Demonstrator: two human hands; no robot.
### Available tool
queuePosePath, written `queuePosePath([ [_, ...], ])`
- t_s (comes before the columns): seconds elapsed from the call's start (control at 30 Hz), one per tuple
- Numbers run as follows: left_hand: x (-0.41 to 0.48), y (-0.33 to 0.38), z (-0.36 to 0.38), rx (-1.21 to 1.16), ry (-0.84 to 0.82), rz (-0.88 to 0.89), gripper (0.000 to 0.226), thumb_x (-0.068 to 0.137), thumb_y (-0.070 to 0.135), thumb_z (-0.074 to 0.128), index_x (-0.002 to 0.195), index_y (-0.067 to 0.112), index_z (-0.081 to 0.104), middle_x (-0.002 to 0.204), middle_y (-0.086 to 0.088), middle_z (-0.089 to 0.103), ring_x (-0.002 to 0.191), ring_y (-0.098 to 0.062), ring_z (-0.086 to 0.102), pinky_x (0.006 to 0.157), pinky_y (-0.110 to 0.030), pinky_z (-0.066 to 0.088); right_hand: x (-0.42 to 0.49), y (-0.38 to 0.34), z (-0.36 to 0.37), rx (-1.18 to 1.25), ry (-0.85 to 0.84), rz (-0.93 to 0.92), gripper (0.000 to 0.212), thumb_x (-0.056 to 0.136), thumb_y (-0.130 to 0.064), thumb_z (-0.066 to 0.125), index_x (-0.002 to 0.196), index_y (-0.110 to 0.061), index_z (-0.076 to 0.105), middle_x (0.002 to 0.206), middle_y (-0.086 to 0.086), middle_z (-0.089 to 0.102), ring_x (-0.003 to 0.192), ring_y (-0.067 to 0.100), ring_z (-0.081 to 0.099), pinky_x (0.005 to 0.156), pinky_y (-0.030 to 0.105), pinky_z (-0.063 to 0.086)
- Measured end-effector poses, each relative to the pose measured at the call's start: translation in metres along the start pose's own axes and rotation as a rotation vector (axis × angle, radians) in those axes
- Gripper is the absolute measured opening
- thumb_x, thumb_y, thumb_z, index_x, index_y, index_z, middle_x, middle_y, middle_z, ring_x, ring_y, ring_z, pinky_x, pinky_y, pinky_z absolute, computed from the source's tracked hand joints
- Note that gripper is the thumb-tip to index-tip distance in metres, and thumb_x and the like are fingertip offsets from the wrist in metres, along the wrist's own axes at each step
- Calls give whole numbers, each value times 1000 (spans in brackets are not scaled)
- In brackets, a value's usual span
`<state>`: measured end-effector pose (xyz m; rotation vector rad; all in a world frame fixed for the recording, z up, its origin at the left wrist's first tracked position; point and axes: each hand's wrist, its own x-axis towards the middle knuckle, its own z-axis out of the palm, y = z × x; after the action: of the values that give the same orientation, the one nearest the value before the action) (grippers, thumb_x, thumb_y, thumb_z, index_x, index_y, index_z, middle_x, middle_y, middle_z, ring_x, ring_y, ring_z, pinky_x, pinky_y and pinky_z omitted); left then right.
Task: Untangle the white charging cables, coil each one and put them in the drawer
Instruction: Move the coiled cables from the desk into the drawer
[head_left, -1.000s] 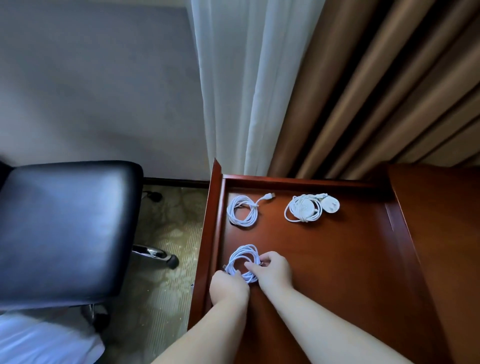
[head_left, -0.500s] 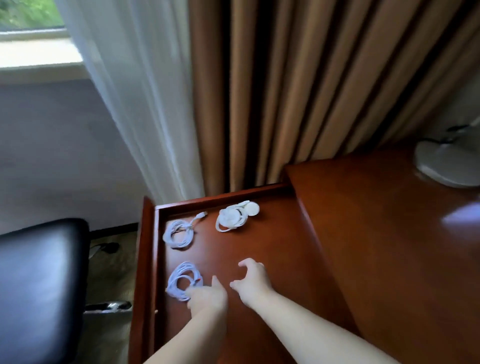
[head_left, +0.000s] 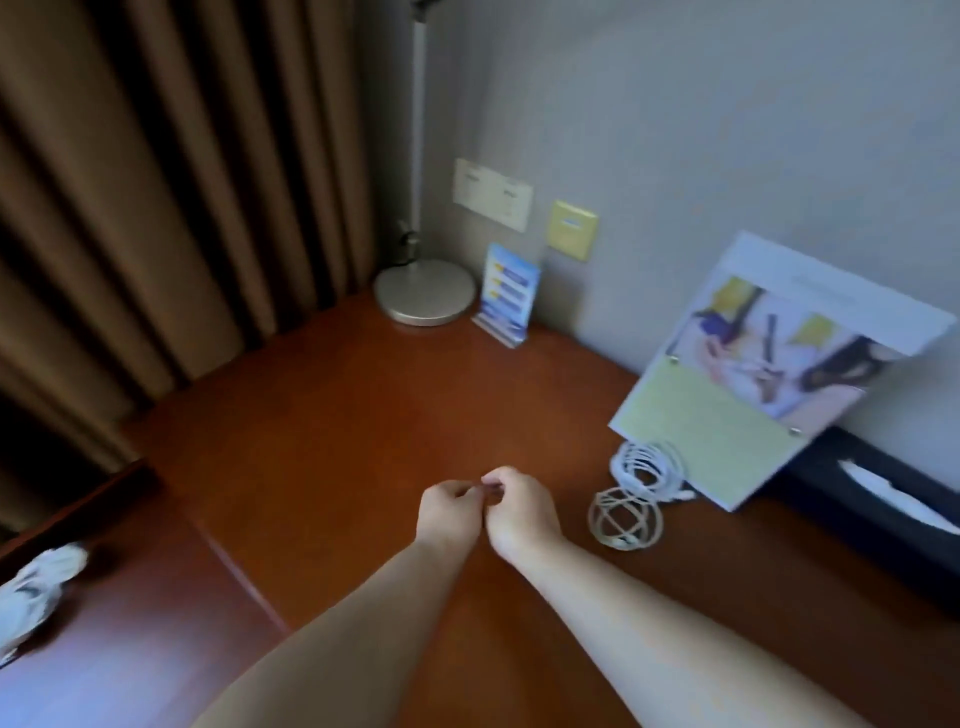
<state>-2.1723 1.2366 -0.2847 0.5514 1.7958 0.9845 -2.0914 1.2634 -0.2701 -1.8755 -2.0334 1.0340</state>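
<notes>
My left hand and my right hand hover side by side over the middle of the wooden desk, fingers curled and fingertips nearly touching, with nothing visible in them. To their right lie a white coiled cable and a cream coiled cable, touching each other, in front of a leaning placard. The open drawer shows at the lower left, with a blurred white cable bundle inside it at the frame's edge.
A lamp base and its pole stand at the desk's back corner by the brown curtains. A small blue sign holder sits beside it. The leaning placard and a black tissue box line the wall at right.
The view swung right from the drawer to the desk top. Both hands left the coiled cable in the drawer and now hover together over the desk.
</notes>
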Motion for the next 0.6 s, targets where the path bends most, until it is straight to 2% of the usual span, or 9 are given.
queuePosePath([
  [0.07, 5, 7, 41, 28, -71, -4, 23, 91, 13, 50, 105, 6, 67, 80, -8, 67, 69, -24, 60, 70, -36, 53, 12, 37, -29, 12, 117, 84, 29, 85, -19, 53, 113, -23, 61, 115, 0, 64, 106, 20, 60, 86, 28, 47],
  [0.1, 6, 10, 60, 44, -95, -11, 24, 90, 14, 53, 108, 6, 67, 86, -12, 69, 73, -27, 62, 71, -35, 52, 17, 56, -42, 39, 191, 137, 28, 84, -19, 55, 111, -22, 62, 114, 1, 64, 105, 20, 60, 86, 28, 47],
  [0.17, 8, 11, 94, 77, -143, -34, 33, 87, 18, 61, 117, 6, 63, 106, -17, 68, 94, -34, 65, 83, -39, 53, 23, 90, -65, 113, 364, 270, 25, 81, -20, 59, 105, -20, 64, 108, 3, 64, 101, 24, 60, 82, 31, 49],
  [0.23, 10, 10, 121, 121, -195, -65, 45, 84, 25, 67, 124, 6, 59, 119, -16, 63, 110, -33, 60, 91, -41, 50, 27, 122, -84, 204, 486, 428, 23, 78, -26, 64, 100, -18, 62, 105, 6, 60, 96, 29, 60, 77, 35, 51],
  [0.3, 11, 9, 139, 161, -212, -82, 54, 82, 32, 69, 128, 8, 56, 121, -13, 62, 111, -28, 60, 93, -40, 51, 32, 149, -90, 319, 443, 600, 37, 76, -38, 69, 104, -16, 59, 107, 6, 58, 93, 29, 61, 71, 35, 51],
  [0.37, 13, 7, 150, 184, -190, -77, 58, 80, 39, 70, 127, 8, 57, 116, -8, 64, 106, -23, 61, 92, -38, 52, 36, 165, -84, 369, 285, 637, 42, 77, -42, 69, 107, -14, 60, 103, 7, 64, 90, 28, 64, 69, 36, 51],
  [0.47, 16, 7, 158, 183, -130, -73, 46, 78, 40, 72, 112, 10, 65, 91, -1, 66, 87, -17, 62, 85, -34, 54, 42, 171, -73, 532, 253, 586, 22, 88, -28, 55, 95, -11, 67, 85, 7, 68, 77, 27, 68, 66, 40, 59],
  [0.53, 17, 10, 161, 161, -127, -94, 20, 79, 34, 73, 84, 16, 64, 73, 3, 61, 70, -12, 58, 78, -32, 53, 42, 167, -74, 713, 265, 648, 28, 91, -23, 44, 86, -7, 66, 77, 10, 66, 74, 29, 68, 59, 37, 58],
  [0.6, 17, 12, 161, 181, -147, -106, 22, 78, 26, 74, 64, 19, 59, 64, 3, 59, 59, -9, 53, 66, -30, 50, 40, 164, -76, 732, 233, 646, 40, 91, -37, 47, 72, -5, 64, 69, 10, 65, 69, 29, 66, 61, 39, 57],
])
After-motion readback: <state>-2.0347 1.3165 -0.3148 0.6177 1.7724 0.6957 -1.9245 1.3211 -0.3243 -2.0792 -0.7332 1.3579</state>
